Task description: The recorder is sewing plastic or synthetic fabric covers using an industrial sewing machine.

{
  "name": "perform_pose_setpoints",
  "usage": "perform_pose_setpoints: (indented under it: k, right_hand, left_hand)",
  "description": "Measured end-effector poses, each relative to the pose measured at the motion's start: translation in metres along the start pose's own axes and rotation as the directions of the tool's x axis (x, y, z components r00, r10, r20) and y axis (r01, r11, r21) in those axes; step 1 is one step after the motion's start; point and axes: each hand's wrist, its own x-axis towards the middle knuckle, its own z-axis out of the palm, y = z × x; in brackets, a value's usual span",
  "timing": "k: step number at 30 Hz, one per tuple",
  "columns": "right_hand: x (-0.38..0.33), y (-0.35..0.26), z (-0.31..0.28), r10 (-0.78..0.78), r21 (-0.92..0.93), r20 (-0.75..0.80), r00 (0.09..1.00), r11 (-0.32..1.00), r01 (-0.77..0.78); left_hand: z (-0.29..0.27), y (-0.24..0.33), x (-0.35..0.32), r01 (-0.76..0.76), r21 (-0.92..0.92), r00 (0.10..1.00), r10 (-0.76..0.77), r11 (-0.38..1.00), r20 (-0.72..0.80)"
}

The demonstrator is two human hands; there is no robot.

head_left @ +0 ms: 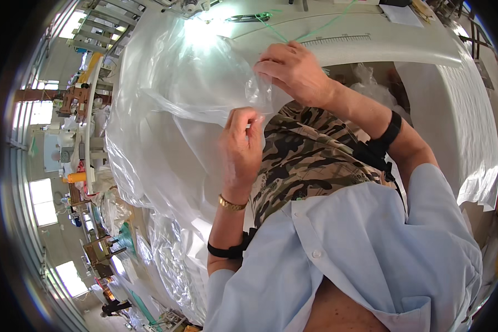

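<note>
A large sheet of clear plastic film [174, 83] spreads in loose folds over the white table and down its left side. My left hand [240, 149] pinches the film's near right edge between thumb and curled fingers. Just above and to the right, my right hand [296, 72] is closed, its thumb and forefinger against the film's upper right edge; the exact grip is partly hidden. Beyond my right hand, a green string [329, 23] lies on the table, running behind the knuckles. Dark thread snips [249, 18] rest close to a glaring lamp light [205, 33].
Part of a metal machine [188, 6] stands at the far edge beside the light. A scale of ruler marks [337, 39] is on the table. White sheeting [454, 127] hangs at the right. Work benches with an orange bottle [74, 177] line the left.
</note>
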Motion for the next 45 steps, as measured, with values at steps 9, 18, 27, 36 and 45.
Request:
perform_pose_setpoints:
  k: [9, 18, 27, 36, 45]
  right_hand:
    - [-0.067, -0.009, -0.008, 0.42, -0.322, 0.103, 0.902, 0.872, -0.369]
    - [-0.07, -0.011, 0.004, 0.601, 0.256, 0.29, 0.744, 0.701, -0.666]
    - [-0.047, -0.047, -0.017, 0.488, 0.673, 0.644, 0.589, 0.004, -0.739]
    - [-0.043, -0.051, -0.017, 0.499, 0.672, 0.635, 0.589, 0.017, -0.74]
    - [-0.029, -0.053, -0.018, 0.581, 0.63, 0.584, 0.567, 0.117, -0.768]
  left_hand:
    - [0.029, -0.024, -0.007, -0.061, 0.195, 0.992, 0.081, 0.979, -0.098]
    - [-0.002, -0.016, 0.009, -0.202, 0.384, 0.869, 0.346, 0.901, -0.354]
    - [0.004, -0.006, -0.008, -0.376, 0.518, 0.897, 0.443, 0.768, -0.006]
    - [0.004, 0.0, -0.009, -0.407, 0.584, 0.882, 0.469, 0.703, 0.05]
    - [0.0, 0.006, -0.011, -0.433, 0.586, 0.887, 0.439, 0.685, 0.142]
